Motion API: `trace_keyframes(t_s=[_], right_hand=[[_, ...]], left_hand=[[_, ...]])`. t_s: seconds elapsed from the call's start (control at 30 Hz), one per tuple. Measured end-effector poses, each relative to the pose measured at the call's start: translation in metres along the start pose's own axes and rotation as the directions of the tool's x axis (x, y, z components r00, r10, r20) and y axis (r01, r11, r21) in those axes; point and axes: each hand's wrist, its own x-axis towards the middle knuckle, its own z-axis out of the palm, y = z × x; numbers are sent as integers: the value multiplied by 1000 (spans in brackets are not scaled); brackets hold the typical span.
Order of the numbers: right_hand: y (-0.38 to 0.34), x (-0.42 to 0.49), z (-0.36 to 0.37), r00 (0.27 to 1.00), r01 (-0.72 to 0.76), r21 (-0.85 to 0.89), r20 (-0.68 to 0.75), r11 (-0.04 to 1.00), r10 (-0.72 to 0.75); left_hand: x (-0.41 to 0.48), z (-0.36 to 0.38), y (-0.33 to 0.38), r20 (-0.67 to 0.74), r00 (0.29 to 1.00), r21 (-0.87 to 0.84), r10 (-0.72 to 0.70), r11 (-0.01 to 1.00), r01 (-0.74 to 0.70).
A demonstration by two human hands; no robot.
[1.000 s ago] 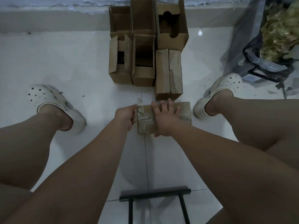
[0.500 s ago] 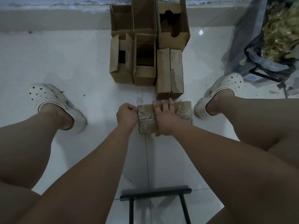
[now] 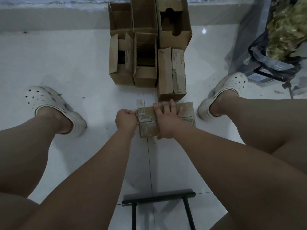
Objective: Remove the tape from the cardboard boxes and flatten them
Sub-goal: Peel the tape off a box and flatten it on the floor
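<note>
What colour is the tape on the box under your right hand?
Clear and glossy: the tape shows the brown cardboard box through it. The head view shows it best.

The taped box [image 3: 147, 129] lies on the floor [image 3: 66, 63], the right hand [image 3: 167, 123] on top of it, the left hand [image 3: 126, 121] at its left end, and open boxes [image 3: 146, 75] behind it.

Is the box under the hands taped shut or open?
Shut: the box has flat flaps under shiny tape across the seam. The left hand pinches the tape's end; the right hand presses the top.
</note>
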Motion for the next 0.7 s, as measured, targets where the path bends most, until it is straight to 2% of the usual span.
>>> trace_keyframes(t_s=[0.07, 0.17, 0.2, 0.27, 0.33, 0.43, 0.53, 0.6, 0.7], right_hand=[[0, 1, 0, 1000, 7, 1, -8, 1000, -7], [-1, 1, 1, 1000, 12, 2, -12, 1000, -12], [-1, 1, 1, 1000, 8, 2, -10, 1000, -8], [-1, 2, 1, 1000, 3, 1, -5, 1000, -3], [0, 2, 1, 1000, 4, 1, -6, 1000, -4], [-2, 1, 2, 1000, 17, 3, -17, 1000, -17], [-2, -1, 2, 1000, 14, 0, -17, 1000, -14], [-2, -1, 2, 1000, 8, -5, -10, 1000, -8], [-2, -1, 2, 1000, 5, -11, -12, 1000, -5]], left_hand=[[-1, 2, 2, 38, 997, -120, -72, 990, 76], [-4, -2, 12, 130, 963, -254, -237, 931, 263], [-2, -4, 13, 181, 958, -273, -221, 925, 265], [0, -11, 16, 256, 922, -316, -290, 877, 363], [1, -16, 24, 333, 880, -273, -339, 858, 434], [5, -16, 31, 312, 889, -97, -334, 920, 380], [3, -13, 34, 351, 873, -27, -338, 928, 371], [3, -14, 35, 370, 838, -38, -402, 894, 446], [5, -19, 35, 416, 743, -103, -524, 785, 611]])
